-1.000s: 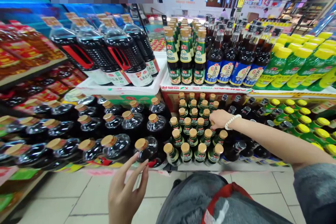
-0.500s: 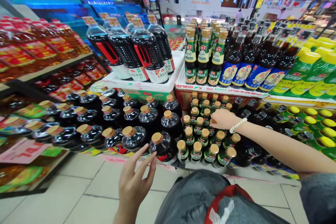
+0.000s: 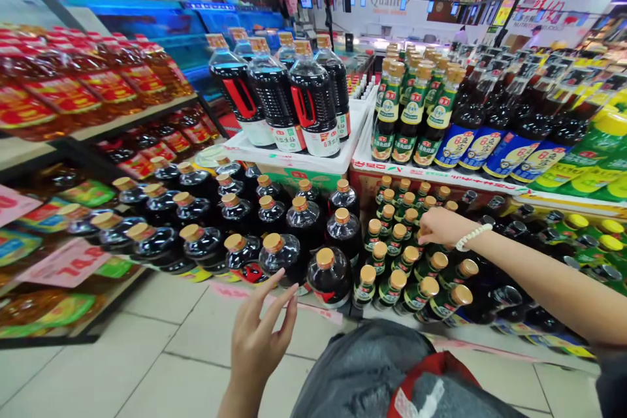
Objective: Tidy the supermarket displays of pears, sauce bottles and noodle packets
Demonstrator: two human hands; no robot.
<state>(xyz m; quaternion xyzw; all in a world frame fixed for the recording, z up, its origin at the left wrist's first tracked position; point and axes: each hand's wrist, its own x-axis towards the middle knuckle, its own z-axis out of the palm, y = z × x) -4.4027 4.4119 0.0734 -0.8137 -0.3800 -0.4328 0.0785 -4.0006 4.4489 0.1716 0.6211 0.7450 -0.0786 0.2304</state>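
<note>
At the far left, a shelf rack carries clear plastic bottles of amber oil with red caps and red labels (image 3: 93,81), and a pink paper price sign (image 3: 63,262) hangs lower down. Next come rows of large, round-shouldered dark bottles with tan caps (image 3: 203,245), standing at floor-display level. The bare left hand (image 3: 264,333) hangs in front of their nearest row, palm down, its fingers spread apart and around nothing. Its index fingertip overlaps one of these bottles in view; whether it touches cannot be told. Above and behind, tall dark bottles with red handles (image 3: 313,104) stand on a white foam tray (image 3: 274,158).

Right of the large bottles, small slender dark glass bottles with gold caps and green neck labels (image 3: 390,289) stand in close rows. The bare right hand (image 3: 441,227) reaches in from the right, a white beaded bracelet (image 3: 474,237) on its wrist. Its fingers curl down among the middle rows of small bottles, caps just beside the fingertips; whether they are clamped on one cannot be told. Farther right are blue-labelled dark bottles (image 3: 484,149), then green bottles with yellow caps (image 3: 575,163).
</note>
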